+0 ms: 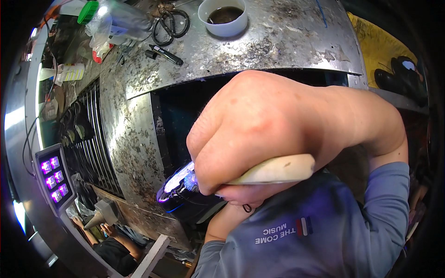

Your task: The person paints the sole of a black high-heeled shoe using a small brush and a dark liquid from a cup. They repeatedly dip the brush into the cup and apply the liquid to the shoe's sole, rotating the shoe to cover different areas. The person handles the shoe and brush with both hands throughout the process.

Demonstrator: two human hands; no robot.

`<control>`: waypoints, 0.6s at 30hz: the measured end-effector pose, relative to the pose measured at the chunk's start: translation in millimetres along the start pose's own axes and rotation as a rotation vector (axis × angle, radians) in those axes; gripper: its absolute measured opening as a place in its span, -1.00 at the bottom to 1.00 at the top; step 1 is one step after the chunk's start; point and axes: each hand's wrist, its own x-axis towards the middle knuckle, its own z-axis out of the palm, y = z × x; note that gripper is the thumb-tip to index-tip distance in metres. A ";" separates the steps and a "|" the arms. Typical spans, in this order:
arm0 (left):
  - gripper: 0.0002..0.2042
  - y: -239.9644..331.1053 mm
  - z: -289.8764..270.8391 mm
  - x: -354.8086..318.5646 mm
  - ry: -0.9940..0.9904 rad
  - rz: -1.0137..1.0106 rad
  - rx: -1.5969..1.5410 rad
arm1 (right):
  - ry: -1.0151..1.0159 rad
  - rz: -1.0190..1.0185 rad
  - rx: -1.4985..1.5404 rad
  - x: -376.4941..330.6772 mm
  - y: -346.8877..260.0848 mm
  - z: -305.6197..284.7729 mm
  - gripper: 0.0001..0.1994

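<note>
Brush (278,170) with a pale wooden handle, gripped in right hand (250,129), knuckles upward, handle butt poking out toward the person's right. Fingers (211,162) curled and pressed together, pinching the handle near its bristles. Bluish bristles (190,180) right at the glossy, purple-lit top of a dark shoe-like piece (185,204), itself partly covered by the right hand, close to the person's grey-blue shirt (287,252) and beside a dark opening in the worn metal counter (134,134). Left forearm (227,225) reaching up toward the same piece; left hand hidden behind the right, so cannot tell whether spread or gripping.

Farther up on the counter: white bowl (236,27) of dark liquid, black-handled scissors (186,23), black marker (169,55), clear bottle (132,23) with green cap (88,12). At left, lamp panel (71,192) with six purple lights, near a rack of dark rods (99,139). At lower left, co-worker's hands (110,230) beside a grey cone-shaped tool (96,219).
</note>
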 end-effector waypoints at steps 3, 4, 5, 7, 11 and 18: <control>-0.76 1.2 2.1 0.5 0.002 0.001 -0.006 | -0.030 0.033 -0.037 -1.4 -0.6 -2.9 -0.88; -0.76 0.9 2.9 0.6 0.010 0.006 -0.009 | -0.052 0.079 -0.045 -0.1 -3.4 -5.0 -0.86; -0.75 -0.2 4.1 0.9 0.012 0.018 -0.010 | -0.064 0.106 -0.049 -0.3 -4.5 -6.2 -0.85; -0.74 -6.6 7.2 2.1 0.052 0.097 -0.020 | -0.080 0.142 -0.052 -0.9 -6.0 -8.2 -0.84; -0.75 -4.9 4.4 1.0 -0.003 0.050 0.021 | -0.081 0.162 -0.043 -3.0 -7.6 -12.3 -0.84; -0.64 4.9 -9.6 -2.5 -0.094 -0.066 -0.034 | -0.070 0.190 -0.039 -8.0 -5.1 -20.9 -0.85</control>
